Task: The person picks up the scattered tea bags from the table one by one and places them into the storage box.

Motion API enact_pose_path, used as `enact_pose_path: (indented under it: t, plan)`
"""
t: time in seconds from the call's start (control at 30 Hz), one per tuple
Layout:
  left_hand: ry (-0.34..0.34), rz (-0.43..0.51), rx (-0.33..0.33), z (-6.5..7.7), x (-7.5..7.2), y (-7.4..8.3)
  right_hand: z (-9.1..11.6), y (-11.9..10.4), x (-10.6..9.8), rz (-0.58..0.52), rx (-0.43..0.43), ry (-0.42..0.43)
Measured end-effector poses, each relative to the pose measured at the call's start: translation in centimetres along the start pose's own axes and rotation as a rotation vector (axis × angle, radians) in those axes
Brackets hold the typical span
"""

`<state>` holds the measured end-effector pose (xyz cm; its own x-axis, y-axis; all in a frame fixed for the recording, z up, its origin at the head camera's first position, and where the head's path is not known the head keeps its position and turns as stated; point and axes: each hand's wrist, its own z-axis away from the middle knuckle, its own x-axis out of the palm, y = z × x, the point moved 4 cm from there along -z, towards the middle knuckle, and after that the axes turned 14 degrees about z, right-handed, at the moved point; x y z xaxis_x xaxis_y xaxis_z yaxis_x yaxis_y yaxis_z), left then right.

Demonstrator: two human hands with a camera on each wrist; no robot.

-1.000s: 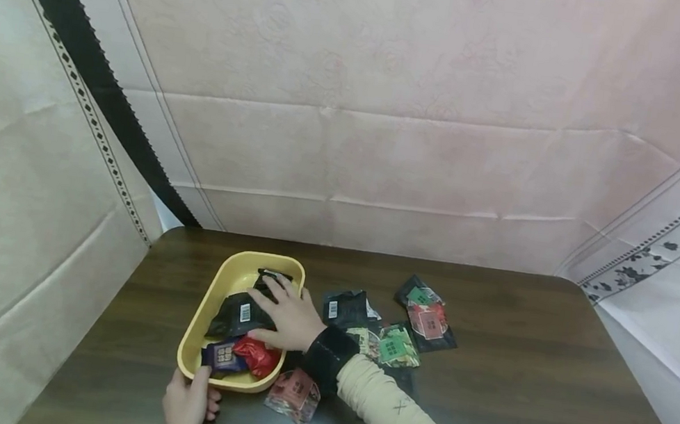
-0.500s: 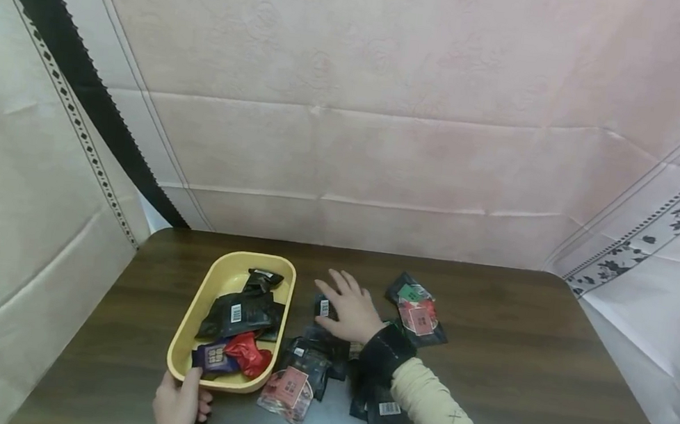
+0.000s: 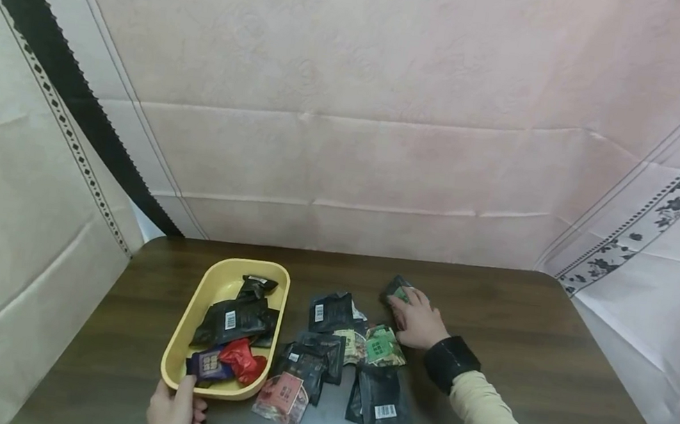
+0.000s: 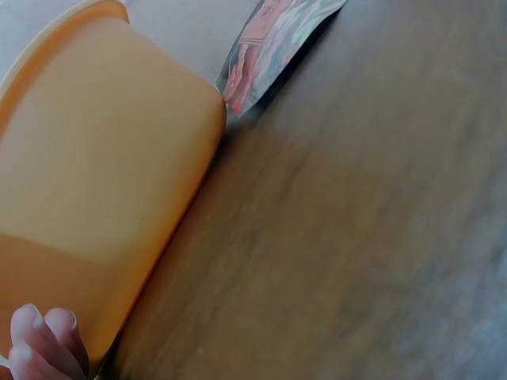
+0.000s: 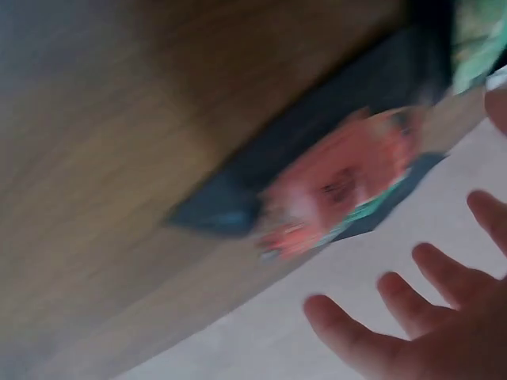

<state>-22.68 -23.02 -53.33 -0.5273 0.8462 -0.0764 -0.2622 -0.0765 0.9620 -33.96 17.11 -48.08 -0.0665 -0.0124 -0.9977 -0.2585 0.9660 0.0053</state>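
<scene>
My left hand [image 3: 170,415] grips the near rim of a yellow plastic tub [image 3: 183,328], thumb over the edge. Its fingertips [image 4: 67,332] lie against the outer wall in the left wrist view. Inside the tub are several black packets [image 3: 237,321], a purple packet [image 3: 210,366] and a red wrapped piece [image 3: 245,362]. At the back right, my right hand [image 3: 419,322] is over a black packet with a green label [image 3: 396,287]. Its fingers are spread in the right wrist view, near a blurred dark packet with a red label [image 5: 341,186]; the head view hides that label.
Right of the tub lie several flat packets, among them a green-labelled one [image 3: 383,345], a black one with a barcode [image 3: 381,402] and a clear-ended one with a pink label [image 3: 283,398]. The brown table [image 3: 508,343] meets a pale cloth [image 3: 386,140] behind.
My right hand has left the tub and moved right, across the loose packets to those at the back right. The left hand stays on the tub's rim. The head view has shifted slightly.
</scene>
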Motion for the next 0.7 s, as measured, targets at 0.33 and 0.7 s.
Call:
enact_pose_path:
  t: [0.33, 0.7]
  plan:
    - [-0.005, -0.03, 0.011, -0.1, -0.1, -0.2, 0.6, 2.2, 2.4, -0.05, 0.079, -0.208]
    - [0.0, -0.023, 0.024, -0.1, 0.1, -0.1, -0.4, 3.2, 2.0, 0.044, 0.034, 0.051]
